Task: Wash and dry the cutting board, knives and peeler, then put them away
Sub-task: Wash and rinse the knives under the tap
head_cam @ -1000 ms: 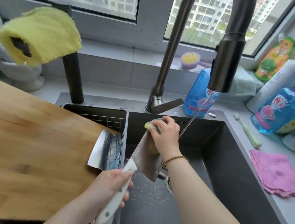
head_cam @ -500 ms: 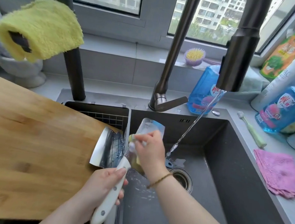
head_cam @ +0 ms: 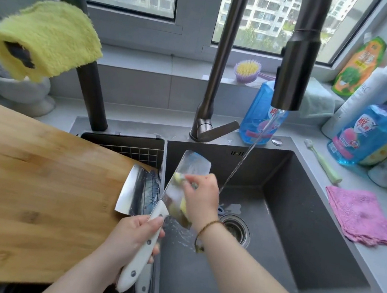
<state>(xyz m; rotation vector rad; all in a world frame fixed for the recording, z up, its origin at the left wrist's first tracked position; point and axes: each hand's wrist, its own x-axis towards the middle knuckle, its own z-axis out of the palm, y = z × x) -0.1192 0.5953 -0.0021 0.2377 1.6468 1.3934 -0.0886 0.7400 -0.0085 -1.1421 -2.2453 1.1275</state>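
My left hand [head_cam: 135, 237] grips the white handle of a cleaver [head_cam: 191, 167], blade pointing away over the dark sink [head_cam: 298, 230]. My right hand [head_cam: 199, 199] holds a yellow sponge [head_cam: 179, 177] against the wet blade. A second cleaver [head_cam: 138, 191] with a white handle lies beside it, its blade resting on the edge of the wooden cutting board [head_cam: 37, 196]. The board covers the left basin. No peeler is visible.
Water runs in a thin stream from the tall faucet [head_cam: 295, 71] into the sink near the drain [head_cam: 235, 228]. A pink cloth [head_cam: 363, 216], blue soap bottles [head_cam: 369, 135] and a green toothbrush [head_cam: 323, 164] sit on the right counter. A yellow cloth [head_cam: 48, 38] hangs at left.
My right hand slid the sponge down the blade from its tip toward the middle. The cleaver's blade turned flatter toward me, showing its wet face.
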